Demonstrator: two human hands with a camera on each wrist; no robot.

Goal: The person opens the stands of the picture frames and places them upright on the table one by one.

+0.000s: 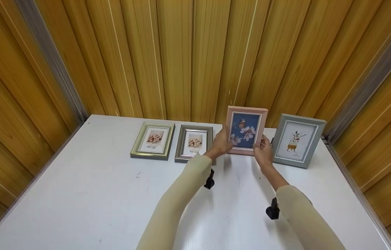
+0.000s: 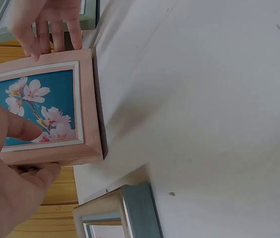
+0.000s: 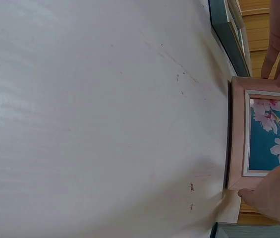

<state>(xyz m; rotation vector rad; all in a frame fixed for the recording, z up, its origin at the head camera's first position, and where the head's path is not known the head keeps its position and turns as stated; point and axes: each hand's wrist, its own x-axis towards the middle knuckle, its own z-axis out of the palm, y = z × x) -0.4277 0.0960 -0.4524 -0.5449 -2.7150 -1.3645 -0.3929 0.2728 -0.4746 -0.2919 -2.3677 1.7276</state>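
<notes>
A pink picture frame (image 1: 230,121) with white blossoms on blue stands upright near the table's back edge. My left hand (image 1: 221,142) grips its left side, thumb over the front and fingers around the edge, as the left wrist view shows. On the opposite side my right hand (image 1: 264,151) holds the lower right edge, its thumb at the front. In the right wrist view the bottom of the pink frame (image 3: 236,134) is right at the white tabletop. Just right of that hand stands a green-grey frame (image 1: 315,142) with a plant picture, and left of my left hand is a grey-brown frame (image 1: 181,146).
A gold-green frame (image 1: 139,140) sits at the far left of the row. The white table (image 1: 87,194) reaches back to a wood-look panel wall (image 1: 174,59), with similar panels at both sides. Black wrist cameras (image 1: 210,180) hang under both sleeves.
</notes>
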